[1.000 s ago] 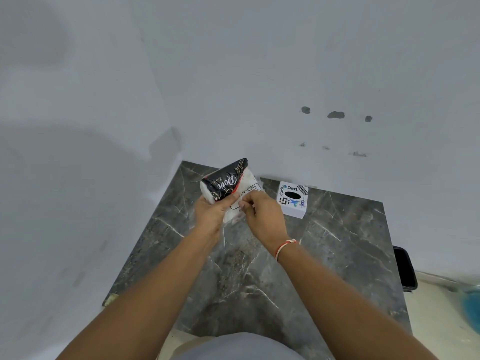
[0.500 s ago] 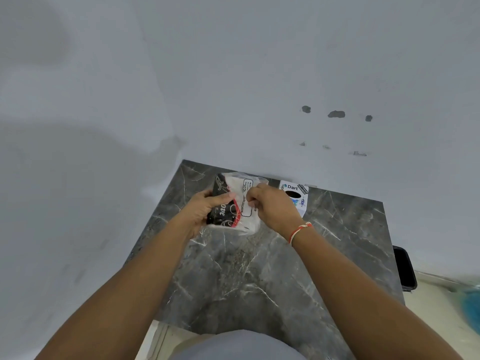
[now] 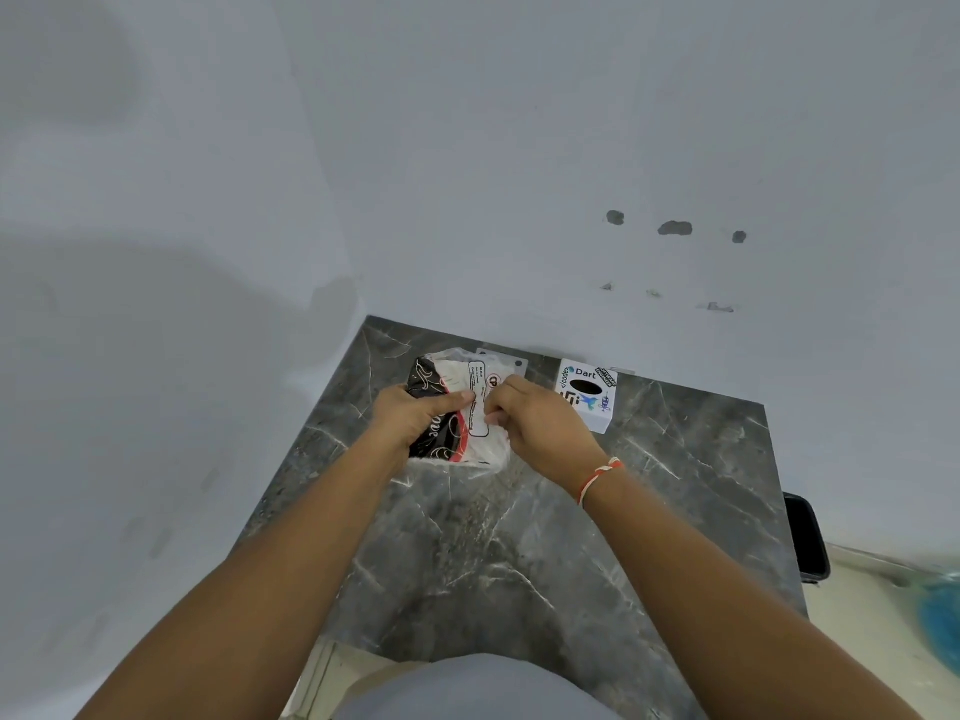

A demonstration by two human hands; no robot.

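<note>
A crinkled plastic packet (image 3: 457, 439), black with red trim on its left and white with printed text on its right, lies on the dark marble table (image 3: 519, 553) near the back wall. My left hand (image 3: 415, 415) grips the packet's black side, thumb across the top. My right hand (image 3: 535, 423) pinches the white side at its middle with curled fingers. A red and white thread band circles the right wrist. Both hands cover part of the packet.
A small white box (image 3: 587, 394) with stickers and a black oval opening stands just right of my right hand. The white wall rises right behind the table. A black object (image 3: 805, 537) sits past the table's right edge; something blue (image 3: 940, 621) lies on the floor.
The packet has come down from a raised, tilted hold onto the table surface and turned upright lengthwise. Both hands went forward and down with it and keep their hold.
</note>
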